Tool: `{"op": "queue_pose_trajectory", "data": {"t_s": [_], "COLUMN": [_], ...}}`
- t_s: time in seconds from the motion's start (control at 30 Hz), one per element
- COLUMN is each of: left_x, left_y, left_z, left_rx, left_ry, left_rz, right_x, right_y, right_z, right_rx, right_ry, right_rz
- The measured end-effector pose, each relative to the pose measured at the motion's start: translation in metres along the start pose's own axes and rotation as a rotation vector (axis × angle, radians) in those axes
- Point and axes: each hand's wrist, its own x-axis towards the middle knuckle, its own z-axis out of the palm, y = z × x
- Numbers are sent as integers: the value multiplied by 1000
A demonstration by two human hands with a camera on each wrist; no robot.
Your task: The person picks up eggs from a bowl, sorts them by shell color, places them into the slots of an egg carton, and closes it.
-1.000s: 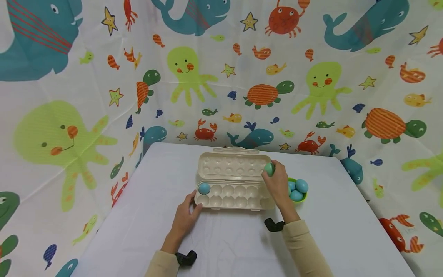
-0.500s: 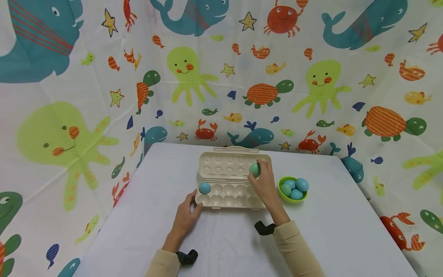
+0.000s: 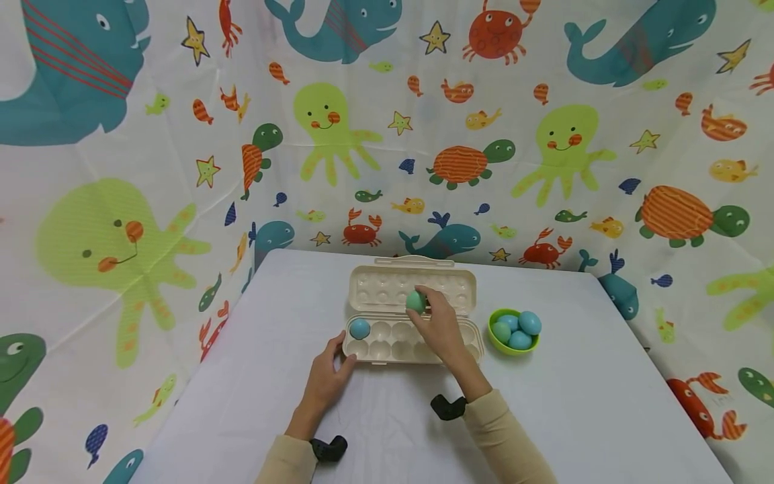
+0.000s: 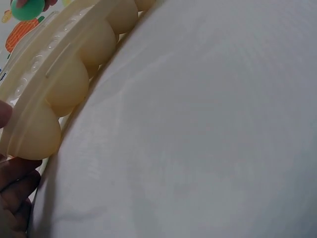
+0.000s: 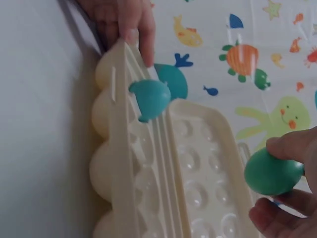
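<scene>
A cream egg carton (image 3: 381, 351) lies with its lid folded back on the table. One blue egg (image 3: 359, 329) sits in the back-row cup at its left end. My left hand (image 3: 327, 376) grips that end, thumb on the near edge; in the left wrist view its fingers (image 4: 19, 186) are beside the carton's outer cups. Above the carton, left of its middle, my right hand (image 3: 440, 327) pinches a green egg (image 3: 415, 302) between thumb and fingers. The right wrist view shows this green egg (image 5: 273, 171) apart from the carton. My right hand hides some cups.
A lime-green bowl (image 3: 492, 339) with several blue and green eggs stands right of the carton. White cloth (image 3: 387, 430) covers the table. Behind it and at both sides hangs a curtain (image 3: 363, 232) printed with sea animals.
My right hand has moved left over the carton with the green egg, from the carton's right end. The bowl is now fully uncovered. My left hand has stayed on the carton's left end.
</scene>
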Motion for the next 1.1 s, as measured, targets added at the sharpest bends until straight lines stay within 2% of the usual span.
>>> {"op": "queue_pose_trajectory", "data": {"t_s": [0.23, 0.37, 0.53, 0.67, 0.83, 1.1], "left_x": [1, 2, 2, 1, 2, 2], "left_y": [2, 3, 0, -2, -2, -1], "left_z": [-1, -3, -2, 0, 0, -1], "left_rx": [-4, 0, -3, 1, -6, 3], "left_ry": [-8, -7, -2, 10, -1, 18], "left_rz": [-9, -12, 1, 16, -1, 37], "right_x": [-7, -11, -17, -21, -26, -29], "right_y": [-14, -23, -29, -30, -33, -32], "right_z": [19, 32, 50, 62, 69, 77], "right_rx": [53, 89, 97, 68, -1, -90], "right_ry": [-95, -180, -249, -290, -341, -339], "right_rz": [-36, -44, -91, -130, -116, -166]}}
